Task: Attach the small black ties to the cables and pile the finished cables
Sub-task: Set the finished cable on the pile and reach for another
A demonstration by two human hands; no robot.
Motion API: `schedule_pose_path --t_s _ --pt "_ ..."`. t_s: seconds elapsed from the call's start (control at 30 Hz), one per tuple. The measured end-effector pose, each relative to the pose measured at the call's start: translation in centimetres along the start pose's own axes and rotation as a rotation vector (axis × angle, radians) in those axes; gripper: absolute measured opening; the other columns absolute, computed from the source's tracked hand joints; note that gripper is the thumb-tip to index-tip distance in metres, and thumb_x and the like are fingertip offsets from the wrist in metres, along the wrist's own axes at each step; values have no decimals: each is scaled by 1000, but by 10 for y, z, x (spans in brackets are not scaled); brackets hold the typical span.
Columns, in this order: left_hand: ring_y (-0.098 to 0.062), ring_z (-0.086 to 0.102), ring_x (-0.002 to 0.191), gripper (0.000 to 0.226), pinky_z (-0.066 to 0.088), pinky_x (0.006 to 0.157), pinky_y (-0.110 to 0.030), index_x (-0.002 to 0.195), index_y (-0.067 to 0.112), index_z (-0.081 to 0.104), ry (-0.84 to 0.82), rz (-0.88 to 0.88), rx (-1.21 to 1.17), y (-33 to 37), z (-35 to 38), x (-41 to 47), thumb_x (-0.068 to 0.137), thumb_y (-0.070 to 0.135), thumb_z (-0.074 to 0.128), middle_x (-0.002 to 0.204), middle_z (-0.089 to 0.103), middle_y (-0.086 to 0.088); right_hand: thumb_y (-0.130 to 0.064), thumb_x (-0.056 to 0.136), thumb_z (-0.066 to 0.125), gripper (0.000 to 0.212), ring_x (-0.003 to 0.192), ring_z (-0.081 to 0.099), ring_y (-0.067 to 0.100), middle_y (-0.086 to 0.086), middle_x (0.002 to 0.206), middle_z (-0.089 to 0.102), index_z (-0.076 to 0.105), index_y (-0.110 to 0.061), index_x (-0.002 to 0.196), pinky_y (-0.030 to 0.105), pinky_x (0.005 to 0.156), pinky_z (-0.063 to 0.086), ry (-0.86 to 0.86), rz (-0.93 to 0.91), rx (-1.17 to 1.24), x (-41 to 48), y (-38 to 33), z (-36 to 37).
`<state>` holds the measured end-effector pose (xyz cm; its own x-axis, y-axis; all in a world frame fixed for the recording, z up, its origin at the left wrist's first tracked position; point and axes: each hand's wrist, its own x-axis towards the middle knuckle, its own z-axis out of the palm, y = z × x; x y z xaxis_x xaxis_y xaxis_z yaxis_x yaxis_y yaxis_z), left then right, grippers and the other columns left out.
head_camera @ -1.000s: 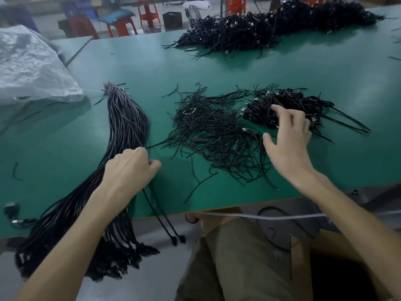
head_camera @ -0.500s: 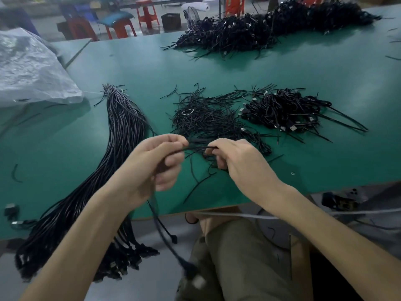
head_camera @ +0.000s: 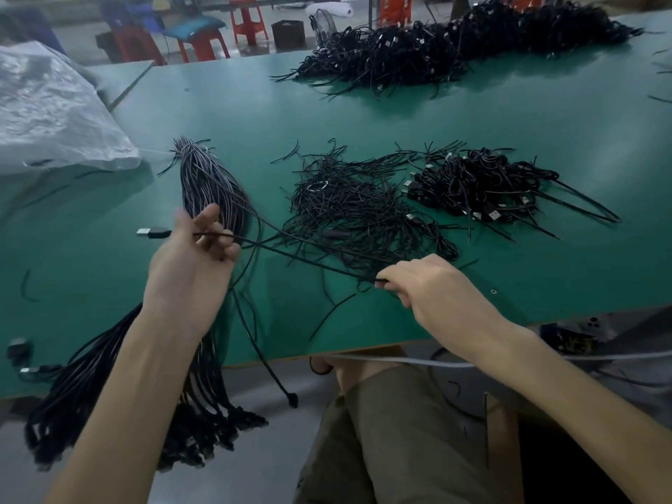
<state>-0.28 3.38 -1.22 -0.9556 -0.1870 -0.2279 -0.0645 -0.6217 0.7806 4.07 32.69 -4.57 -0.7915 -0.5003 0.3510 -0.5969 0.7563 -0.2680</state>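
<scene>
Green surface [head_camera: 363,114]: near the loose tie pile [head_camera: 345,212], left hand [head_camera: 189,263] and right hand [head_camera: 436,289] hold one stretched cable [head_camera: 298,257] in curled fingers.

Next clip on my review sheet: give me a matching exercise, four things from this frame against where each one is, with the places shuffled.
Things:
1. cable bundle
2. loose ties
3. held cable
4. plastic sheet

Places:
A. stretched between the left hand and the right hand
B. far left of the table
C. draped over the table's near edge
D. middle of the table

Pairs: 1-C, 2-D, 3-A, 4-B
</scene>
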Motion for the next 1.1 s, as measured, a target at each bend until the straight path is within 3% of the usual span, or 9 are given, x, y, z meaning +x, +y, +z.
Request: schedule_pose_path --t_s 0.17,0.27,0.33,0.57,0.67,0.77,0.9,1.0,1.1 --pt "-16 67 74 48 58 88 -32 84 10 57 144 -121 -88 -9 -6 1 111 42 34 75 60 -2 17 77 71 36 74 64 21 -1 84 69 73 -9 103 40 80 57 -80 -50 -137 -11 5 2" --pt "-5 48 48 42 47 52 -16 84 13 47 64 -205 -311 -8 -8 0 112 39 30 65 47 6 -2 92 70 18 84 68 21 0 92 72 73 -9 108 39 86 56 -91 -48 -108 -15 4 -2" --pt "-3 27 41 42 27 36 -20 81 18 46 -32 -213 -148 -11 -3 -4 111 44 29 61 33 11 -21 100 64 23 98 67 19 -2 106 72 70 -12 121 36 97 50 -135 -40 -92 -14 1 -4" --pt "-5 29 47 45 31 42 -18 85 17 56 -422 -78 150 -22 35 -32 108 50 35 63 34 9 -43 100 58 47 108 51 7 -5 117 66 56 -18 139 15 95 33 -212 16 239 -1 -48 3" --pt "-5 43 48 45 41 46 -18 90 15 58 -665 -91 128 -17 42 -46 109 47 34 64 45 10 -31 106 53 20 87 63 13 -6 101 70 68 -18 111 32 79 52 -271 119 491 5 -58 17" --pt "-11 55 41 44 44 45 -20 85 3 56 -1103 -163 216 0 38 -60 109 36 40 59 59 5 -31 104 57 24 58 55 15 -11 71 64 72 -20 88 26 57 44 -223 207 650 14 -38 13" --pt "-23 74 73 50 57 61 -32 112 -5 66 -1602 -298 1014 9 36 -65 110 37 39 92 76 -10 -59 95 59 52 51 46 17 0 54 54 60 -21 60 23 56 39 -292 174 628 24 -18 -4" --pt "-17 74 94 44 57 83 -36 116 11 70 -1356 -214 1370 -15 29 -65 107 42 41 108 78 -1 -62 98 47 62 48 40 5 -6 50 45 48 -18 55 16 57 34 -230 193 670 25 -22 -10" --pt "-15 72 109 40 55 97 -30 122 17 68 -923 -84 1133 -36 26 -60 104 38 39 116 77 3 -56 103 43 64 43 37 5 -8 46 41 46 -16 53 15 54 33 -57 238 795 27 -34 -13"
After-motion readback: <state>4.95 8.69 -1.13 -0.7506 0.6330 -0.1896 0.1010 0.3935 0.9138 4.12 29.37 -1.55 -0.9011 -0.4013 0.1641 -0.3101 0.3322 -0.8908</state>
